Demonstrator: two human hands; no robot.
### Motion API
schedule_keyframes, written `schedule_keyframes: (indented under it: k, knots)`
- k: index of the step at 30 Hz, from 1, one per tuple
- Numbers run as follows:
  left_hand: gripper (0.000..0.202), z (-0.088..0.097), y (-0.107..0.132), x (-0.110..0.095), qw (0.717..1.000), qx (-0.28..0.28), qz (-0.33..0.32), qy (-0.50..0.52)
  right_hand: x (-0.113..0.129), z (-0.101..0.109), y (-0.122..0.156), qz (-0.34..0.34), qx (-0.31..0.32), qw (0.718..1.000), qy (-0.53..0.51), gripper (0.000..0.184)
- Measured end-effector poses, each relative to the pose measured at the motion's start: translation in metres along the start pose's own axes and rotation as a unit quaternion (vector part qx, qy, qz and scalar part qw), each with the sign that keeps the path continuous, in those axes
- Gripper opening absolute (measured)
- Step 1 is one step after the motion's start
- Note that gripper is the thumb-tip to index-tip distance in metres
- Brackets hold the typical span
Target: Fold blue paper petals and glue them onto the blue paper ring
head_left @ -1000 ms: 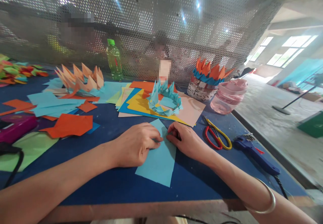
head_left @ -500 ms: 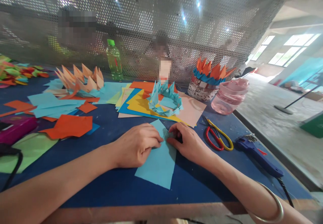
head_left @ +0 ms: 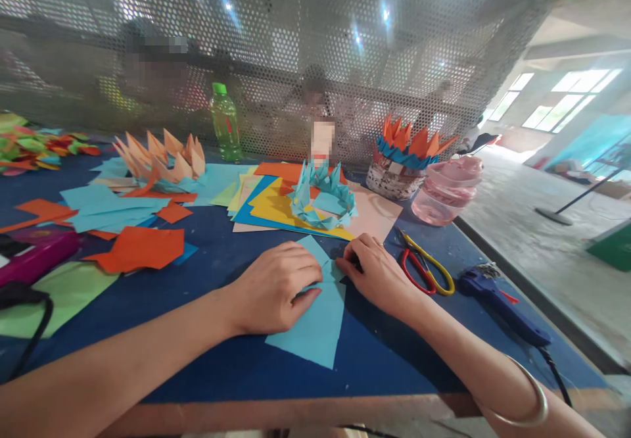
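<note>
A sheet of light blue paper (head_left: 313, 329) lies in front of me on the blue table, with a crease across it between my hands. My left hand (head_left: 283, 287) rests on its left side, fingers bent over the paper and pressing it, the thumb parted from them. At the right edge, my right hand (head_left: 372, 270) has thumb and fingertips closed on the paper, its other fingers curled. Just beyond stands a ring of folded light blue paper points (head_left: 323, 201). Scissors (head_left: 426, 267) with a red and a yellow handle lie right of my right hand.
A blue glue gun (head_left: 505, 306) with a cord lies near the right edge. Behind are a stack of coloured paper (head_left: 269, 208), a peach paper crown (head_left: 165, 158), a green-capped bottle (head_left: 225, 125), a decorated pot (head_left: 394, 175) and a pink container (head_left: 441, 191). Orange scraps (head_left: 148, 248) lie left.
My left thumb has come away from its fingers and the hand has slid slightly right. My right hand has shifted a little right along the paper's edge. A crease now shows between them.
</note>
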State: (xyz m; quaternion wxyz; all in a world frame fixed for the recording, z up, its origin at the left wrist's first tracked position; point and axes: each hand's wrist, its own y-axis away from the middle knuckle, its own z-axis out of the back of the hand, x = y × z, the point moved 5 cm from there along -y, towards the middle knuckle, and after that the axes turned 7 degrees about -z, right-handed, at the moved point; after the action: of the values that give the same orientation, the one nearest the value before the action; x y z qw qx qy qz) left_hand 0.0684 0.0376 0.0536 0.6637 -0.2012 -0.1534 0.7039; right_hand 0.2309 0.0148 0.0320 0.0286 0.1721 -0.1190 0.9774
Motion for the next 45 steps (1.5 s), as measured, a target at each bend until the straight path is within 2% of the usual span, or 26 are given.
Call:
schedule_keyframes:
  k: [4, 7, 9, 12, 14, 17, 19, 22, 24, 25, 28, 34, 38, 41, 45]
  knots:
    - [0.019, -0.006, -0.004, 0.0, 0.999, 0.026, 0.016, -0.013, 0.001, 0.002, 0.001, -0.014, 0.005, 0.999, -0.042, 0.012]
    - [0.022, -0.005, -0.006, 0.0, 0.999, 0.011, 0.023, -0.032, 0.005, 0.005, 0.001, -0.054, 0.026, 0.985, -0.159, 0.007]
    - [0.023, -0.003, -0.006, 0.0, 0.999, -0.002, 0.024, -0.046, 0.009, 0.004, 0.001, -0.087, 0.059, 0.954, -0.282, 0.014]
    - [0.022, 0.001, -0.006, 0.0, 0.998, -0.023, 0.021, -0.058, 0.014, -0.001, 0.001, -0.142, 0.11, 0.867, -0.465, 0.022]
    - [0.024, 0.003, -0.005, 0.003, 0.997, -0.048, 0.04, -0.039, 0.016, -0.002, 0.002, -0.165, 0.115, 0.818, -0.539, 0.028]
    - [0.026, 0.006, -0.003, 0.014, 0.982, -0.106, 0.138, 0.075, 0.015, 0.002, 0.003, -0.156, 0.082, 0.79, -0.587, 0.036]
    - [0.032, 0.003, 0.001, 0.025, 0.938, -0.137, 0.24, 0.208, 0.015, 0.004, 0.004, -0.142, 0.061, 0.796, -0.585, 0.04]
    - [0.04, -0.009, 0.008, 0.036, 0.82, -0.159, 0.378, 0.4, 0.019, 0.003, 0.005, -0.112, 0.073, 0.834, -0.536, 0.035]
    - [0.037, -0.014, 0.011, 0.037, 0.759, -0.178, 0.414, 0.47, 0.025, 0.001, 0.005, -0.083, 0.096, 0.861, -0.493, 0.031]
    - [0.035, -0.015, 0.011, 0.037, 0.743, -0.187, 0.417, 0.489, 0.028, 0.0, 0.005, -0.071, 0.106, 0.872, -0.473, 0.029]
    - [0.033, -0.015, 0.011, 0.036, 0.734, -0.194, 0.405, 0.51, 0.033, -0.002, 0.006, -0.049, 0.122, 0.89, -0.437, 0.028]
    - [0.029, -0.016, 0.006, 0.029, 0.749, -0.148, 0.357, 0.539, 0.033, -0.004, 0.009, -0.029, 0.125, 0.89, -0.438, 0.031]
    - [0.017, -0.013, 0.003, 0.027, 0.754, -0.135, 0.316, 0.56, 0.032, -0.005, 0.009, -0.036, 0.123, 0.893, -0.431, 0.032]
    - [0.017, -0.013, 0.003, 0.028, 0.749, -0.135, 0.318, 0.565, 0.032, -0.005, 0.008, -0.039, 0.118, 0.902, -0.413, 0.033]
    - [0.02, -0.013, 0.005, 0.03, 0.745, -0.143, 0.356, 0.546, 0.033, -0.005, 0.01, -0.026, 0.108, 0.916, -0.386, 0.032]
